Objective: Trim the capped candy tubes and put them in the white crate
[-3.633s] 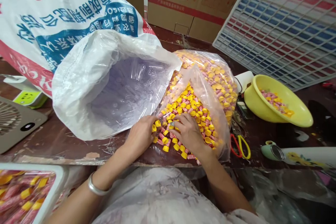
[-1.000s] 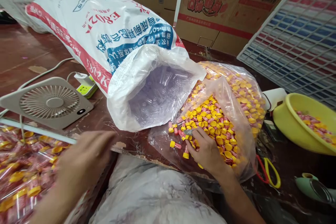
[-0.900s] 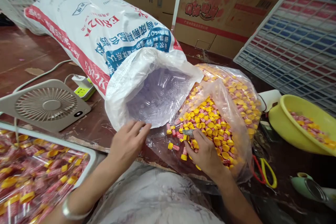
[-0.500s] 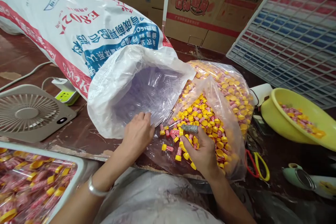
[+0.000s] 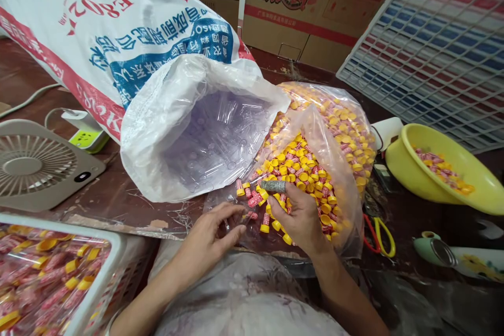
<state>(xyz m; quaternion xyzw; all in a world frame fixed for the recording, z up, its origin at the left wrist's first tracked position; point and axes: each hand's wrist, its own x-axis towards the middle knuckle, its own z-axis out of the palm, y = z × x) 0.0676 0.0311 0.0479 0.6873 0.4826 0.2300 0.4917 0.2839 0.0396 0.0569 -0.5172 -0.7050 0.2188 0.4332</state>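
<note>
My left hand (image 5: 218,233) is at the table's front edge, thumb and fingers closed around a clear plastic tube (image 5: 227,223), partly hidden by the fingers. Grey tape wraps the index finger of my right hand (image 5: 297,215), which is over a loose pile of yellow-capped pieces (image 5: 299,168) with red-and-white bodies. Its thumb and index finger close on one such piece (image 5: 255,200). The pile spills from a clear plastic bag (image 5: 350,173). Behind my left hand, a white woven sack (image 5: 157,131) lies on its side, mouth toward me, with many clear tubes (image 5: 212,142) inside.
At front left stands a white basket (image 5: 118,244) of filled, yellow-capped tubes. A fan (image 5: 35,165) and a power strip (image 5: 88,136) are behind it. To the right are a yellow bowl (image 5: 409,168), scissors (image 5: 384,239) and a wire rack (image 5: 417,63). Cardboard boxes (image 5: 291,21) line the back.
My left hand has come out of the sack's mouth toward me, with a clear tube in its fingers. My right hand has shifted slightly left over the pile. The view has moved a little.
</note>
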